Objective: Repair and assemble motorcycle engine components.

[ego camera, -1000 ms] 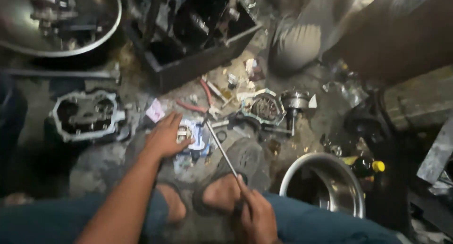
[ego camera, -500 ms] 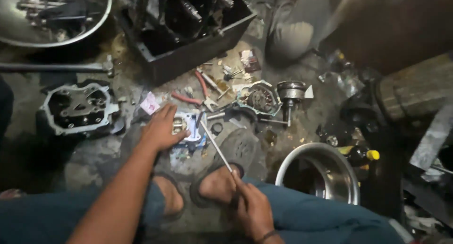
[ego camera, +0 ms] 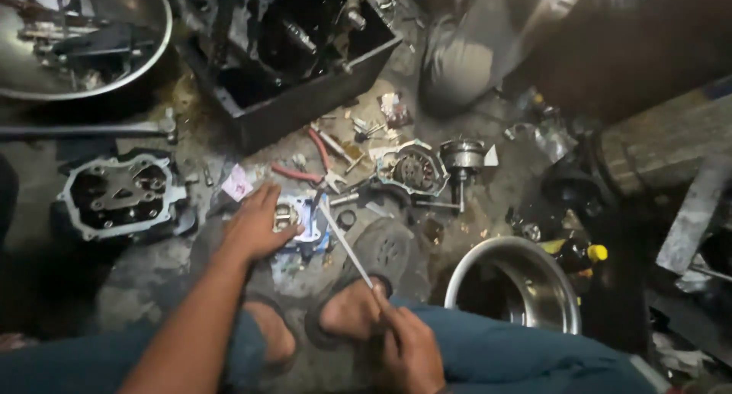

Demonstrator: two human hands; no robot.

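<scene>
My left hand [ego camera: 254, 226] rests on a small metal engine part [ego camera: 293, 217] lying on a blue scrap on the dirty floor, fingers curled over its left side. My right hand [ego camera: 408, 348] grips the handle end of a long thin screwdriver [ego camera: 345, 241]. The shaft slants up and left, and its tip touches the part near my left fingers. Both my feet in sandals [ego camera: 358, 310] sit just below the part.
A cylinder head [ego camera: 122, 196] lies at left. A black tray of engine parts [ego camera: 297, 51] stands at the back, with red-handled pliers [ego camera: 316, 161] and a round cover [ego camera: 412, 169] in front. A steel bowl [ego camera: 512, 283] sits at right beside a yellow-capped bottle [ego camera: 583, 253].
The view has shifted slightly. My left hand stays on the small part and the screwdriver keeps its slant, its tip still at the part.
</scene>
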